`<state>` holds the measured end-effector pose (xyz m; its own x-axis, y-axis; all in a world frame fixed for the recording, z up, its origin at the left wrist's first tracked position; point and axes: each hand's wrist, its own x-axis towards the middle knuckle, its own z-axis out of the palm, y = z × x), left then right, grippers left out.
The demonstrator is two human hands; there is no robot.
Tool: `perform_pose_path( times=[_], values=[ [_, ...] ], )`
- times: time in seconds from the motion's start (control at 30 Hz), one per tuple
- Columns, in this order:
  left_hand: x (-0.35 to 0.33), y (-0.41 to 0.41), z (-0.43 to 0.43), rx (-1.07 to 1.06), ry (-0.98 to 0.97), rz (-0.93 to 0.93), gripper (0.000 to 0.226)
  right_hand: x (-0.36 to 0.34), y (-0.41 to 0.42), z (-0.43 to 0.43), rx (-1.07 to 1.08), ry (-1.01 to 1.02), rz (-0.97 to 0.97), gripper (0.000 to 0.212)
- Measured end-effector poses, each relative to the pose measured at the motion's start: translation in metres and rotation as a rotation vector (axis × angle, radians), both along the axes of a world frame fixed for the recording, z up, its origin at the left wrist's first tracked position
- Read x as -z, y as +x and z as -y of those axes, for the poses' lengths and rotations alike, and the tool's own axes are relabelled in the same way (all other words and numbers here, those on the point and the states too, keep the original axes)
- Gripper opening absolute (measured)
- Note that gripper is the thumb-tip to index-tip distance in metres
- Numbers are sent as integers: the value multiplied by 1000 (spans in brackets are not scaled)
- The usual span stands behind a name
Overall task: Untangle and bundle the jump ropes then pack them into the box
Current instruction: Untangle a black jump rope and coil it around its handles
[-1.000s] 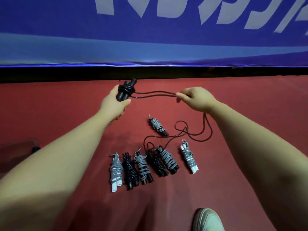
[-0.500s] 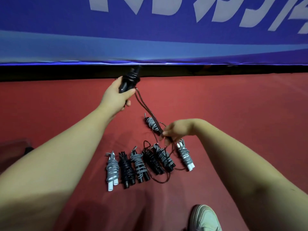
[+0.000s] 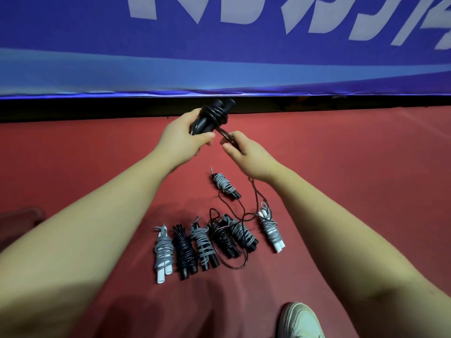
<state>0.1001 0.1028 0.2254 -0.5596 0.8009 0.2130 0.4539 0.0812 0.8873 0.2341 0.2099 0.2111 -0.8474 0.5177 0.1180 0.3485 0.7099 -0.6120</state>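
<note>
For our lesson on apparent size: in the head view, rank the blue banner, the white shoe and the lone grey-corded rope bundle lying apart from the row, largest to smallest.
1. blue banner, spanning the full width.
2. white shoe, cut off by the frame edge and nearest the camera, which inflates it.
3. lone grey-corded bundle.

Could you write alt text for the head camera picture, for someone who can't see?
A person's left hand grips two black jump-rope handles partly wrapped in cord, while the right hand pinches the loose cord trailing to the red floor. Seven bundled ropes lie there, below a blue banner.
</note>
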Motion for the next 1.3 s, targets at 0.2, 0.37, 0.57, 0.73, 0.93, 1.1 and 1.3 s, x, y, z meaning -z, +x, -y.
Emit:
perform_pose_path(
  times=[0.2,0.37,0.57,0.73,0.93,1.1,1.3],
  values=[
    [7,-15,4,-184,-33,220,17,5,-10,32,47,398,207,29],
    [11,-31,17,-153,-344,-201,20,-23,-7,31,36,775,211,31],
    [16,-21,24,126,-667,-460,22,-52,-8,37,-354,1037,328,28],
    [19,0,30,390,-843,-571,20,-44,-14,33,-400,994,325,30],
    [15,1,43,470,-757,-523,22,-21,-9,10,-284,749,239,41],
    [9,6,54,529,-544,-315,14,4,1,6,-268,327,140,46],
    [-8,13,58,560,-300,232,5,36,-7,6,-16,204,170,30]
  ],
)
